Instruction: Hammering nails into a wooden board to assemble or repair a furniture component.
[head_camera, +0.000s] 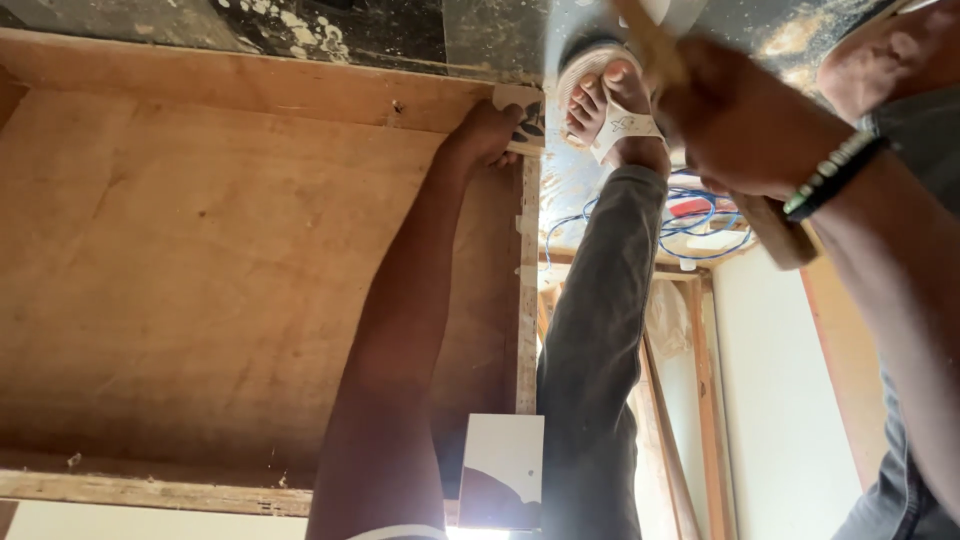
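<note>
Nearest to my camera is the right hand (745, 125), blurred, at the upper right of the head view. It is closed around a light wooden handle (785, 232), which I take to be of a hammer; the head of the tool I cannot see. On this wrist sits a beaded bracelet of green and white beads (835, 175), and a grey sleeve (915, 120) covers the arm behind it.

On the left side of the view, the left arm reaches far out to the corner of a large brown plywood panel with a wooden frame (200, 260). The left hand (490, 135) is pressed there with fingers curled against a small white and dark piece (525, 115) at the edge of the frame. If it pinches something small, I cannot tell.

Just right of this hand I see a foot in a white open sandal (605, 100), standing on the dusty dark floor (320, 30), and a leg in dark grey trousers (590, 370) below it. Farther right lies a coil of blue cable (690, 225), near a white wall board (780, 390).
</note>
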